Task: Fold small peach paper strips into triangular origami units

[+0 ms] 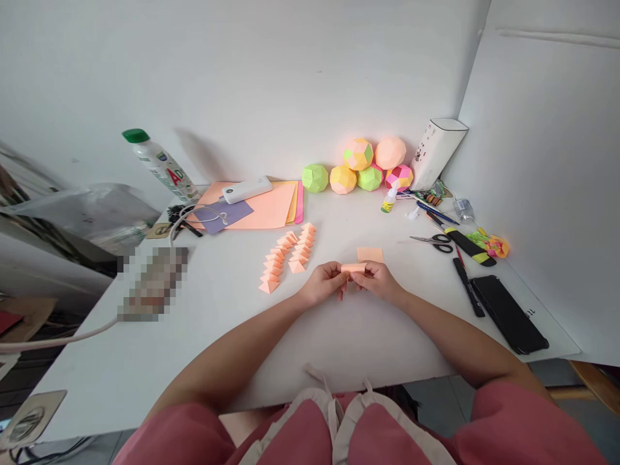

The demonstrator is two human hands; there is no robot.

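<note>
Two rows of folded peach units (274, 261) appeared finished. Fingers of left hand (323, 282) and right hand (380, 279) pinched a part-folded strip (353, 268); flat square (369, 254) beyond seemed left to fold.

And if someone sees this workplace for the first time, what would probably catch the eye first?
Probably the colourful faceted balls, grouped at the back of the white desk, with two sitting above the others. Next might come the two rows of peach folded pieces, left of the hands. At the centre, the left hand and right hand hold a small peach paper between their fingers.
</note>
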